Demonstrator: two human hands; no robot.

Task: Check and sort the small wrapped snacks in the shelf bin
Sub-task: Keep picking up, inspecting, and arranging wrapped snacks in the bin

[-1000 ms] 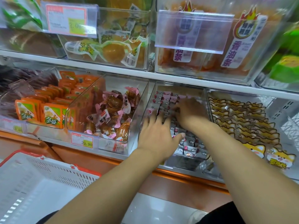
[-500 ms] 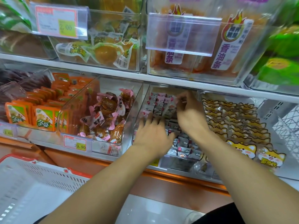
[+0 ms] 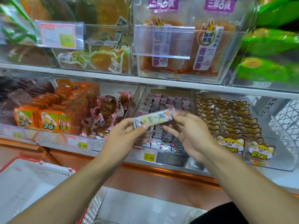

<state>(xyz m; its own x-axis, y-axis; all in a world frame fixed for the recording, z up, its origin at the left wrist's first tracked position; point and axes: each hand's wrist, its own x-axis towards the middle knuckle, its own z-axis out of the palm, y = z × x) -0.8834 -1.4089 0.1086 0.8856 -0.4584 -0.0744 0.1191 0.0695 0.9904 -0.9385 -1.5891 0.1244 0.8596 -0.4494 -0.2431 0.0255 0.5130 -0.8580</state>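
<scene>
In front of the lower shelf, head view: one long wrapped snack bar (image 3: 154, 118), pale yellow with pink ends, held level above the clear shelf bin (image 3: 166, 156) and tilted slightly up to the right. Left end pinched between thumb and curled fingers of left hand (image 3: 124, 136); right end pinched by fingertips of right hand (image 3: 189, 131), remaining fingers loosely curled beneath. Both forearms bare, reaching in from the bottom edge. In the bin below: rows of small wrapped snacks (image 3: 163, 143), pink and grey wrappers, filling it front to back; yellow price tag (image 3: 143, 155) on front wall. Just left: bin of brown snacks in pink twist wrappers (image 3: 107, 113), tag reading 29.90. Further left: orange packets (image 3: 47, 118) standing in rows. Just right: bin of cat-faced packets (image 3: 229, 143). Upper shelf: clear tubs of orange-brown strips with purple labels (image 3: 186, 50) and egg-shaped packs (image 3: 98, 60). Bottom left: white basket with red rim (image 3: 29, 180).
</scene>
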